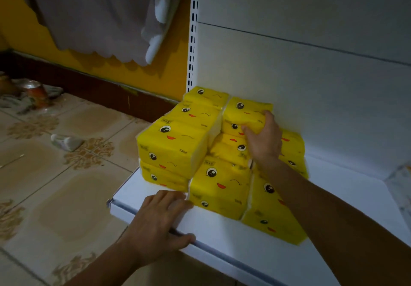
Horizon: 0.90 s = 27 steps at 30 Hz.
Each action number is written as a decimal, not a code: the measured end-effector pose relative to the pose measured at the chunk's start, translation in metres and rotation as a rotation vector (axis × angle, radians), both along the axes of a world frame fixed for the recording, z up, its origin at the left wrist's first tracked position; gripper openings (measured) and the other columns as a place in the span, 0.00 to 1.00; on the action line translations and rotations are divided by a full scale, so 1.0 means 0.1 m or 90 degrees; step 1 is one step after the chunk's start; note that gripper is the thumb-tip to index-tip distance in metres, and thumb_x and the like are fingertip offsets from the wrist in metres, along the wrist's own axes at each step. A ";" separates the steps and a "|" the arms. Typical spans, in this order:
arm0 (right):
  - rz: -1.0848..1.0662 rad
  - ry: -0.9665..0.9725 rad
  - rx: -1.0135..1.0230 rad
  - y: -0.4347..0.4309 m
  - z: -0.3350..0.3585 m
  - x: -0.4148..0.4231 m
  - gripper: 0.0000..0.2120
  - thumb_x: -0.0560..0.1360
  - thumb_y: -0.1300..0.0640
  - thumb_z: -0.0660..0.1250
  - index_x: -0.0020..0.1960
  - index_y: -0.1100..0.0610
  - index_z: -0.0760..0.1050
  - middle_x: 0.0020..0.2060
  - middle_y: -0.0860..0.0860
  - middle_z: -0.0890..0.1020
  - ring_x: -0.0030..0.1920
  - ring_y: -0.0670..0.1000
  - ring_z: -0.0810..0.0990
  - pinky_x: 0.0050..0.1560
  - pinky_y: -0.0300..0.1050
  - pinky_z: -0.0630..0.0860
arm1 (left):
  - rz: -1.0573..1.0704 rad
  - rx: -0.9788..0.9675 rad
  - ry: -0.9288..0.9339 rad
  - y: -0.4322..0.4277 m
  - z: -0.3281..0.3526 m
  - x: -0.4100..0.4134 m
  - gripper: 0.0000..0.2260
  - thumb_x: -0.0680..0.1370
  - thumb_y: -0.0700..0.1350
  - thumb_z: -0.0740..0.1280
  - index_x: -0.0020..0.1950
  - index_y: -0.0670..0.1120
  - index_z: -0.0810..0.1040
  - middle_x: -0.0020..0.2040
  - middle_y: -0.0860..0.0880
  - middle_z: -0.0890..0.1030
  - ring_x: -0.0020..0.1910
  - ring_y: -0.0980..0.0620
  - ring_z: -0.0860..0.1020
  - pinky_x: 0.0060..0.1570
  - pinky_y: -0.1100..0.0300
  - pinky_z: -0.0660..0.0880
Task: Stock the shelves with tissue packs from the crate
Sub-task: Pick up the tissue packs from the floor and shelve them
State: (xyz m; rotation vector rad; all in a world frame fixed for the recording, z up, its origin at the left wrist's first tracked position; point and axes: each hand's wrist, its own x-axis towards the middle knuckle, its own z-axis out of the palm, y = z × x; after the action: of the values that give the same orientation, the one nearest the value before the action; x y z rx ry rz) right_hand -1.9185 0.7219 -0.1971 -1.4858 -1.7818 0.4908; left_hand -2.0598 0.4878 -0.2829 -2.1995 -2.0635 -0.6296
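The white shelf [222,236] carries a stack of yellow tissue packs [173,148] pushed against its back panel, above the tiled floor [55,174]. The left hand [160,216] lies flat on the shelf's front edge, fingers relaxed. The right hand [263,139] grips the top pack [246,112] at the stack's rear.

Right arm reaches forward, extended, bare forearm coming in from lower right; right hand [264,140] is palm-down, thumb and fingers spread and curled, gripping a tissue pack [246,116]. Left forearm comes in from bottom left. Left hand [160,221] rests palm-down, fingers roughly straight, thumb lying along the shelf [222,236] front edge.
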 end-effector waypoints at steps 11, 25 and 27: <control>-0.020 -0.068 -0.057 0.20 -0.04 -0.10 0.31 0.74 0.44 0.66 0.72 0.52 0.59 0.66 0.59 0.71 0.66 0.62 0.67 0.63 0.56 0.66 | -0.007 -0.010 0.003 0.03 -0.01 -0.07 0.28 0.68 0.72 0.59 0.60 0.56 0.70 0.55 0.55 0.77 0.53 0.58 0.68 0.45 0.61 0.69; 0.055 -0.125 0.069 -0.20 0.29 -0.01 0.35 0.74 0.50 0.66 0.76 0.52 0.53 0.72 0.62 0.59 0.72 0.61 0.57 0.70 0.50 0.55 | -0.041 0.027 -0.065 -0.06 0.03 -0.11 0.22 0.69 0.61 0.63 0.57 0.51 0.75 0.56 0.46 0.77 0.54 0.50 0.72 0.47 0.56 0.72; 0.079 -0.120 0.115 -0.47 0.33 0.03 0.34 0.73 0.53 0.66 0.75 0.55 0.56 0.70 0.62 0.62 0.70 0.61 0.60 0.69 0.47 0.55 | -0.057 0.043 -0.066 -0.27 0.04 -0.20 0.19 0.70 0.58 0.63 0.57 0.51 0.73 0.55 0.44 0.77 0.53 0.49 0.71 0.48 0.56 0.73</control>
State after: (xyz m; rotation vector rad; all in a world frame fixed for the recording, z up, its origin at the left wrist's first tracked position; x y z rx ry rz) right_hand -1.9153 0.6745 -0.1645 -1.3377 -2.0180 0.2490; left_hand -2.0793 0.4606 -0.2792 -2.2783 -1.9659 -0.8258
